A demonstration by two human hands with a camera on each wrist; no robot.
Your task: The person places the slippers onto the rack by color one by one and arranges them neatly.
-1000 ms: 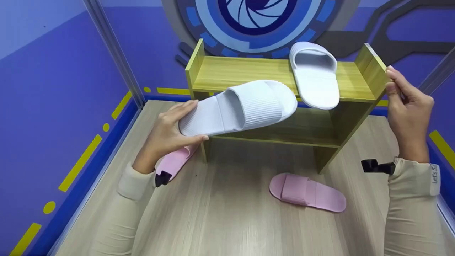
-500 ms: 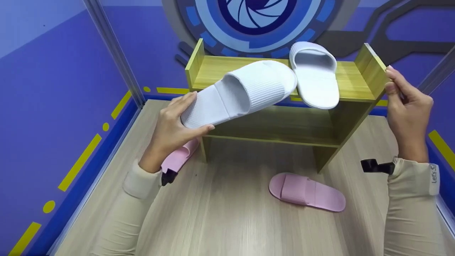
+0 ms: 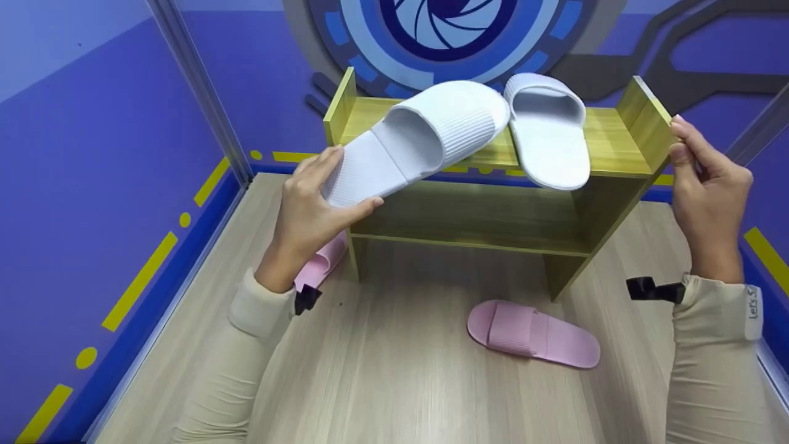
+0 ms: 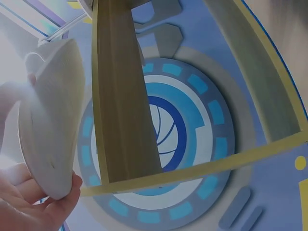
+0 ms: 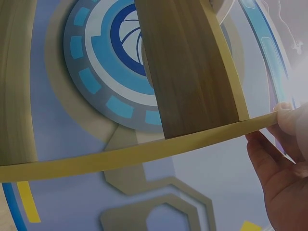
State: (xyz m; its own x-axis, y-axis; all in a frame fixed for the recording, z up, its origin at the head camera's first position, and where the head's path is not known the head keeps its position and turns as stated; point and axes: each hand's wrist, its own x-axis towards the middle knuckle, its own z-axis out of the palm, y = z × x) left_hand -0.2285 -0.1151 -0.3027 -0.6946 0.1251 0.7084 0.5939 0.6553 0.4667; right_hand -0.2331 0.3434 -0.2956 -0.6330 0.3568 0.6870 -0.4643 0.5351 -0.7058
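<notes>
My left hand point(image 3: 305, 203) grips a white slide slipper point(image 3: 450, 129) by its heel end, thumb along one edge and fingers along the other. In the head view the slipper is tilted, its toe at the upper right, overlapping the top board of a wooden shoe rack point(image 3: 607, 145). The left wrist view shows the slipper's underside point(image 4: 53, 125) beside the rack. Another white slide slipper point(image 3: 553, 145) rests on the top board, its heel overhanging the front edge. My right hand point(image 3: 712, 197) pinches the rack's right side panel point(image 5: 192, 144) between thumb and fingers.
One pink slipper point(image 3: 533, 334) lies on the floor point(image 3: 419, 370) in front of the rack. Another pink slipper point(image 3: 322, 265) lies by the rack's left leg, partly hidden by my left arm. Blue-purple walls point(image 3: 123, 154) stand behind and at both sides.
My left hand has carried the white slipper upward and slightly right, its toe turning further up toward the top board. The right hand stays on the side panel.
</notes>
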